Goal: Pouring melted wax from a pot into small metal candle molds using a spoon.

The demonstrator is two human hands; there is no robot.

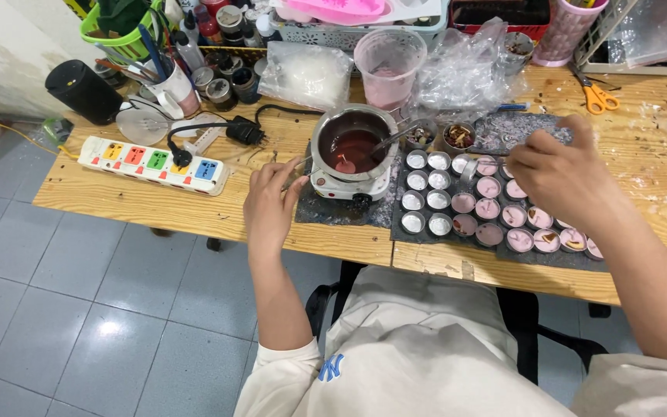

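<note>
Centrally, seated person at a wooden workbench; directions read as a clock face on the head view.

Workbench: pale plank wooden table (156,202) spanning the frame.

Melting pot: round steel pot of dark red molten wax (353,144) on a small white electric hotplate (347,185), with a thin metal stirrer (395,137) resting in it, handle pointing toward 2 o'clock.

Left hand: left hand (270,202) lies at 8 o'clock of the pot, just beside the hotplate; fingers curled nearly closed, pinching a thin metal pin-like tool (296,164) whose long axis runs toward 2 o'clock, tip toward the pot rim.

Right hand: right hand (561,176) hovers over the far rows of cups, at 3 o'clock of the pot; fingers drawn together around a slim rod (496,152) that points toward 9 o'clock. What the rod is cannot be told.

Cups: small round foil tealight cups (426,202) on a dark mat; the empty ones sit at 4 o'clock of the pot, the pink-filled ones (503,212) further toward 3 o'clock, under the right hand.

Key relation: the pot lies between the hands; the left hand is the nearer one, and the empty cups sit roughly midway.

Surroundings: white power strip with coloured sockets (152,162) at 9 o'clock; clear plastic measuring jug (389,66) at 12 o'clock; orange-handled scissors (597,96) at 2 o'clock.
</note>
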